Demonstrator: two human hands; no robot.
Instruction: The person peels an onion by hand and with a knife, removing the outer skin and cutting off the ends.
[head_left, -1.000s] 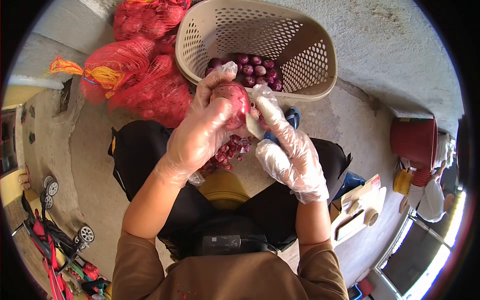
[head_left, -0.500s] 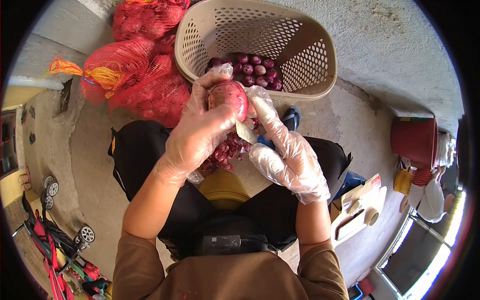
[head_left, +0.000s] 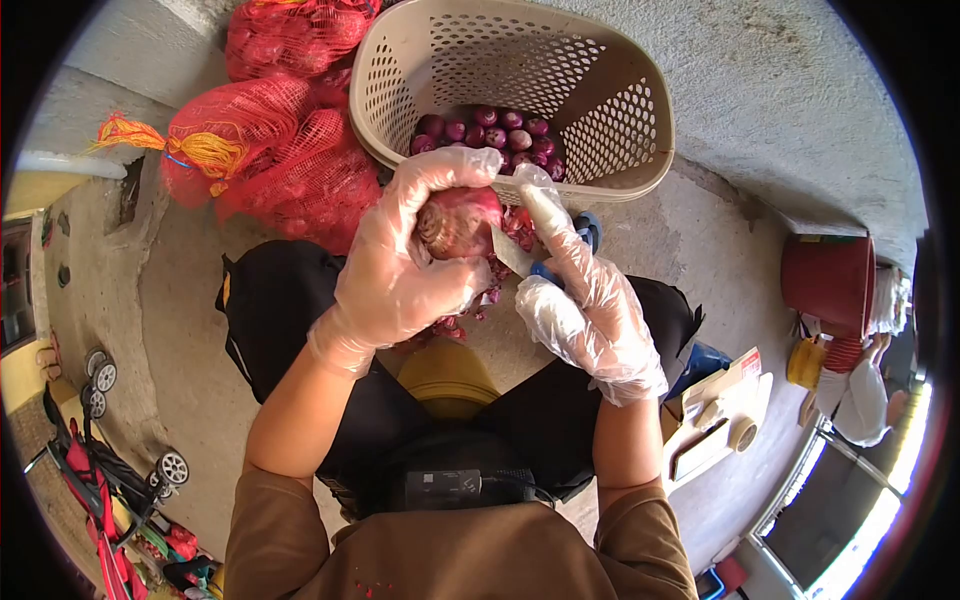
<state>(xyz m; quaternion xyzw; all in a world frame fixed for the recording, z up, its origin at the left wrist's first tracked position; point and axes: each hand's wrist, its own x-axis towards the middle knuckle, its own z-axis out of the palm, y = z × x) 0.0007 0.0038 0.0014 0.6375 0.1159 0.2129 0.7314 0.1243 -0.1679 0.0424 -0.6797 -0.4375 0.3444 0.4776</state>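
Plastic-gloved left hand (head_left: pixel 395 265) cups a red onion (head_left: pixel 455 226) between thumb and fingers, while the right hand (head_left: pixel 595 315) grips a knife (head_left: pixel 511 252) beside it, apparently mid-peel; the next stroke seems to call for a steady hold and shallow blade. Half a second earlier the left thumb lay across the onion; now it sits below, baring a brownish end.

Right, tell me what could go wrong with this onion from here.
The knife in the right hand points toward the onion, close to the thumb of the left hand; a slip might nick it through the thin glove. The round onion could also slide free and drop among the peelings below.
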